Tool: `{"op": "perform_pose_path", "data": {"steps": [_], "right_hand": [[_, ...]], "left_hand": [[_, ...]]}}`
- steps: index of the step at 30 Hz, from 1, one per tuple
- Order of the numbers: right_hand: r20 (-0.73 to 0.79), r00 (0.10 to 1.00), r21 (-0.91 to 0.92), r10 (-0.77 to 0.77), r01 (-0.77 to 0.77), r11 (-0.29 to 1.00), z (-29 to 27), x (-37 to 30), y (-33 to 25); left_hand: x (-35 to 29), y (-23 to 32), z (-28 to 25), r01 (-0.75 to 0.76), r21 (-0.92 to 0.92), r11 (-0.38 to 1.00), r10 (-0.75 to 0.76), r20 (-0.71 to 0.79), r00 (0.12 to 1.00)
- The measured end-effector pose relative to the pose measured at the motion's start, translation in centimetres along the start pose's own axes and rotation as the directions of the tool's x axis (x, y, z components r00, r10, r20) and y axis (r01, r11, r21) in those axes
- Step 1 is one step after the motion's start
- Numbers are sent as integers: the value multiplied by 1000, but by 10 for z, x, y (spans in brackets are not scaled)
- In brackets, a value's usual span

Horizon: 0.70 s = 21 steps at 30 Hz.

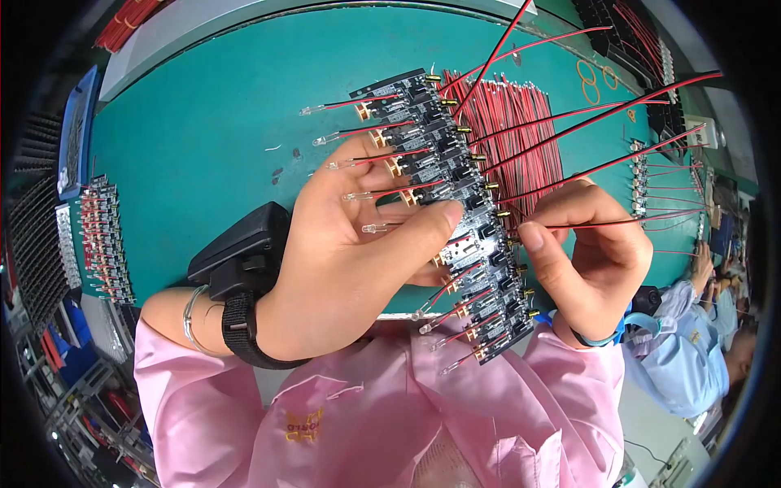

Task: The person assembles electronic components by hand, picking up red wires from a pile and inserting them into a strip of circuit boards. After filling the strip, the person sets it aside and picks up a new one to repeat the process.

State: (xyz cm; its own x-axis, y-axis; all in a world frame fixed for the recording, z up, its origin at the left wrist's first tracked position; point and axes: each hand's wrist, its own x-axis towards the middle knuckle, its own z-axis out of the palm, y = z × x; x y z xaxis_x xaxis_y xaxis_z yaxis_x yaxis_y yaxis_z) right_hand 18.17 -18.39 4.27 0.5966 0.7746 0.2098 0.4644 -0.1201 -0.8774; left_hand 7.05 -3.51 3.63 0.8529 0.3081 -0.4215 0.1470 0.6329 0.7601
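Observation:
A long black circuit board panel (pixel 439 146) made of several joined small boards is held tilted above the green mat, with my left hand (pixel 358 236) gripping it, thumb on top and fingers beneath. Clear LEDs (pixel 350 197) on short red and black leads stick out along its left edge. Gold-coloured parts line the right edge, where several longer red-black wires (pixel 602 154) reach out to the upper right. My right hand (pixel 594 252) pinches a red-black wire (pixel 606 223) between thumb and forefinger, close to the board's right edge. The wire's tip is hard to make out.
A bundle of red-black wires (pixel 517 122) lies on the green mat (pixel 203 122) behind the board. More board panels lie at left (pixel 104 244) and right (pixel 640 179). A blue tray (pixel 77 134) stands far left; rubber bands (pixel 587 81) lie upper right. Another person (pixel 683 350) sits at right.

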Motion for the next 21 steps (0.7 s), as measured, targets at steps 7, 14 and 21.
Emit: {"op": "perform_pose_path", "data": {"steps": [7,14,21], "right_hand": [[-33,999,-29,35,-36,999,2,-1,-3],[-10,997,-86,-74,73,994,1,1,2],[30,998,-92,-62,64,994,-4,3,4]], "left_hand": [[0,2,1,11,7,1000,-11,-6,1000],[0,1,2,5,24,1000,-4,-19,1000],[2,2,-1,37,-20,999,-37,1,999]]}}
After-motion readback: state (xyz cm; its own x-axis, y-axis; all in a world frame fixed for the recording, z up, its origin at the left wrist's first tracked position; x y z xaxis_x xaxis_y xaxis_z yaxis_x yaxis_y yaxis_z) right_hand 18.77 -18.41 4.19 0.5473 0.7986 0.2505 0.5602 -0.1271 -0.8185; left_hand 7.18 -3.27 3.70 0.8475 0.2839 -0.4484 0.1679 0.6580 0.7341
